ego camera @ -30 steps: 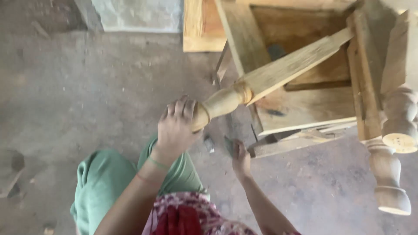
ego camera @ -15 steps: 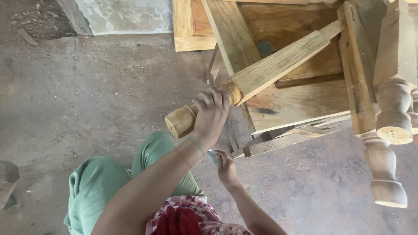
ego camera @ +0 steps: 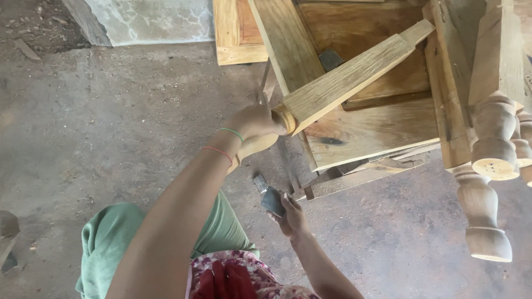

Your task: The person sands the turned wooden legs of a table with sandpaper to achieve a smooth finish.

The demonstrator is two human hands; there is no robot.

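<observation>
Two hands at work on an upturned wooden table

The left hand [ego camera: 256,126] is closed around the turned table leg [ego camera: 343,83], which slants over the frame; the right hand [ego camera: 289,215] grips a small dark sanding block [ego camera: 271,200] just above the floor [ego camera: 111,122].

surface: concrete floor [ego camera: 111,127], dusty | on it: upturned wooden table [ego camera: 366,127], wood scraps [ego camera: 25,47] top-left

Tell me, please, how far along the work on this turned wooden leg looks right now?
Done: other turned legs already stand on the upturned frame. In hand: the left hand grips the loose leg at its turned end; the right hand holds a small dark tool. Left: this leg lies unattached.
</observation>
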